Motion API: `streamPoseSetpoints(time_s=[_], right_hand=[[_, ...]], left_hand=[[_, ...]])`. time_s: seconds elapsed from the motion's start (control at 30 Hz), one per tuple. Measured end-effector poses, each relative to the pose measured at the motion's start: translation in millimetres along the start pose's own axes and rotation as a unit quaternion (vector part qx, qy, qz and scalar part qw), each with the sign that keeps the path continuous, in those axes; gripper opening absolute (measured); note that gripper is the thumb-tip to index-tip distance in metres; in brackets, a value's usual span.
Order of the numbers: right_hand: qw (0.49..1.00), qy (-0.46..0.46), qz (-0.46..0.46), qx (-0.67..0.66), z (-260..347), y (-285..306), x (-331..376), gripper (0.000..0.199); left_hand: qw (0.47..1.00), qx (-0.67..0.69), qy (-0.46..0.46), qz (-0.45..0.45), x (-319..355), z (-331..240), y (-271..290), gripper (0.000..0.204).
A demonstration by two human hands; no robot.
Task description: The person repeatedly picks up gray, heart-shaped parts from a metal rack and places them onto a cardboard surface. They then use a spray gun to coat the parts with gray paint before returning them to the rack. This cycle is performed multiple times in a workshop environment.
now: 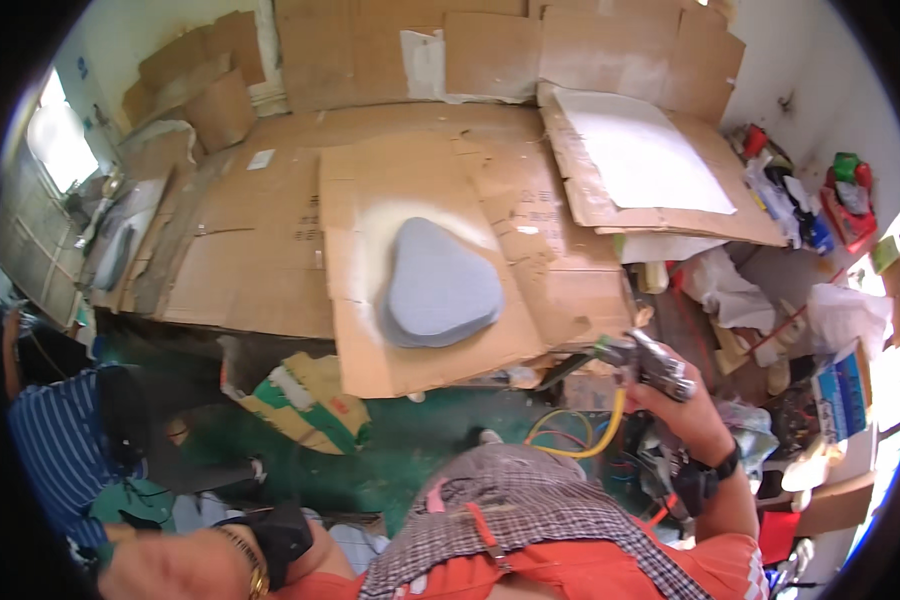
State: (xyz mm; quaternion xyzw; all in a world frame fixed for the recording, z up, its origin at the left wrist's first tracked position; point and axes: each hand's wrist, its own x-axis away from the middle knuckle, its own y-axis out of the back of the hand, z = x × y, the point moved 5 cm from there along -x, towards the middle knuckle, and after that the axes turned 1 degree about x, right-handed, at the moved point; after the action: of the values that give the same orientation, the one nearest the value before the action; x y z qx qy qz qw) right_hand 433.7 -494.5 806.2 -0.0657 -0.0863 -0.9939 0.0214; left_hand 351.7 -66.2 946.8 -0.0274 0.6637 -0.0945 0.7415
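My right hand (pixel 679 405) is closed round the handle of a metal spray gun (pixel 662 370), to the right of the cardboard's front edge. A yellow hose (pixel 615 415) runs down from the gun and curves to the left. On a cardboard sheet (pixel 370 370) lies a grey, rounded triangular foam pad (pixel 440 285), with pale overspray on the cardboard round it. The gun is apart from the pad. My left hand (pixel 155 572) is low at the left, away from the pad. Motion smears its fingers, and a gold band shows at its wrist.
Cardboard covers the work table (pixel 240 270) and stands as a screen (pixel 490 55) behind it. White sheets (pixel 650 150) lie at the back right. Bags and clutter (pixel 740 290) crowd the right side. Another person in a striped shirt (pixel 60 430) is at the left, near a torn carton (pixel 305 400).
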Motion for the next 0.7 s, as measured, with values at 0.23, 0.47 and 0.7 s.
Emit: streamPoseSetpoints(time_s=[0.23, 0.47, 0.7], right_hand=[[0.999, 0.026, 0.021, -0.031, 7, -9, 19, 0.045], [0.998, -0.014, 0.053, -0.008, 3, 10, 18, 0.05], [0.997, 0.039, 0.052, -0.032, 11, -4, -26, 0.052]], left_hand=[[0.814, -0.221, 0.522, -0.13, 181, 61, 107, 0.041], [0.555, -0.344, 0.691, -0.311, 352, -23, 210, 0.036], [0.435, -0.357, 0.733, -0.381, 424, -29, 195, 0.03]])
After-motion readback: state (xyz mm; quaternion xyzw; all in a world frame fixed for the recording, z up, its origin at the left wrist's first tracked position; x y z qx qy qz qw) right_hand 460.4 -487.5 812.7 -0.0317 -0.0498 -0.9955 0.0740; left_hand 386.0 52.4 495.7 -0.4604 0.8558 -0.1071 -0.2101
